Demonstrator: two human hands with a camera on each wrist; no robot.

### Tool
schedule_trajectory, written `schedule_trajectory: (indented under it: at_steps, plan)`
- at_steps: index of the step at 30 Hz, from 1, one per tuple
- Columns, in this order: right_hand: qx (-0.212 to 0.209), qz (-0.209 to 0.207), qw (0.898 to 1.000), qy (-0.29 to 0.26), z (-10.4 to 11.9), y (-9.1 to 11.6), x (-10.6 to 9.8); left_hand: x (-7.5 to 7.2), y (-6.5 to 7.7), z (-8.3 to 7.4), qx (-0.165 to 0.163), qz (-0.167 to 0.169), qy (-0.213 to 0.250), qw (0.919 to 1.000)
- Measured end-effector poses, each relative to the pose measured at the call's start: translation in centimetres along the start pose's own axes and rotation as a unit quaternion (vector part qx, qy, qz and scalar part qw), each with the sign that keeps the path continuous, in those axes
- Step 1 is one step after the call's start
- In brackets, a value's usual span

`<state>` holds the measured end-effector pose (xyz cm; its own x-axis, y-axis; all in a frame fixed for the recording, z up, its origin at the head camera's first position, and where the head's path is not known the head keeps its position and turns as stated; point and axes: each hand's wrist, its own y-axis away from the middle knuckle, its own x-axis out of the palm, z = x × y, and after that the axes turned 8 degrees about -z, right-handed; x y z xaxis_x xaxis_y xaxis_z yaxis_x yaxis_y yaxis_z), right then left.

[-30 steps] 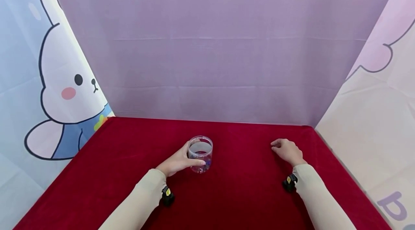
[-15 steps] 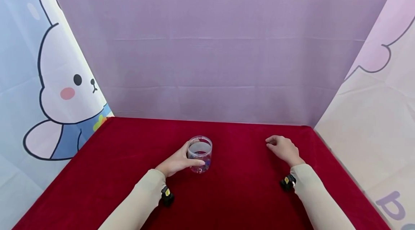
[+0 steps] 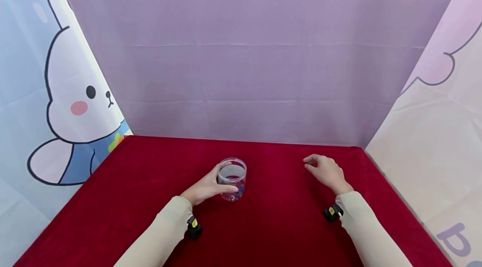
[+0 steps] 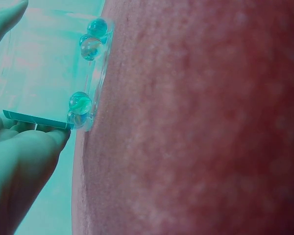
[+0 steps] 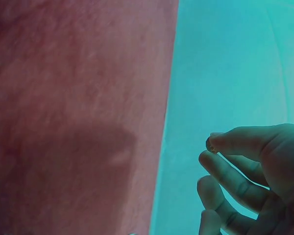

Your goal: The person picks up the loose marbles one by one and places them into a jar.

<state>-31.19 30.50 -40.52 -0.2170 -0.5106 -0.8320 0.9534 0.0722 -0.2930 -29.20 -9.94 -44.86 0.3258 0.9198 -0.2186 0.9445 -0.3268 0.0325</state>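
Note:
My left hand grips a clear round plastic jar, thumb on its near side and fingers behind. The jar stands upright and open-topped on the red cloth. Several glass marbles lie at its bottom in the left wrist view, in two clusters. To the right of the jar, my right hand hovers over the cloth, palm down. In the right wrist view its thumb and index finger pinch a small dark round marble, mostly hidden by the fingertips; the other fingers curve loosely.
A red cloth covers the table. Behind it hangs a plain lilac curtain. Printed cartoon sheets line the left side and right side. Black wrist devices sit at both cuffs.
My right hand has moved a little left and slightly away from me, closer to the jar. The left hand and the jar have stayed in place.

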Motion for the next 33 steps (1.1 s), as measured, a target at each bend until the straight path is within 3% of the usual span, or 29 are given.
schedule_trajectory:
  at_steps: [15, 33]
  plan:
    - [-0.029, -0.024, 0.999, -0.011, 2.7, 0.3, 0.0, 0.1, 0.0, 0.0, 0.001, -0.005, -0.001, 1.0000]
    - [-0.063, -0.032, 0.997, -0.042, 6.6, 0.4, 1.4, 0.1, 0.0, 0.1, -0.003, -0.008, -0.010, 0.9999]
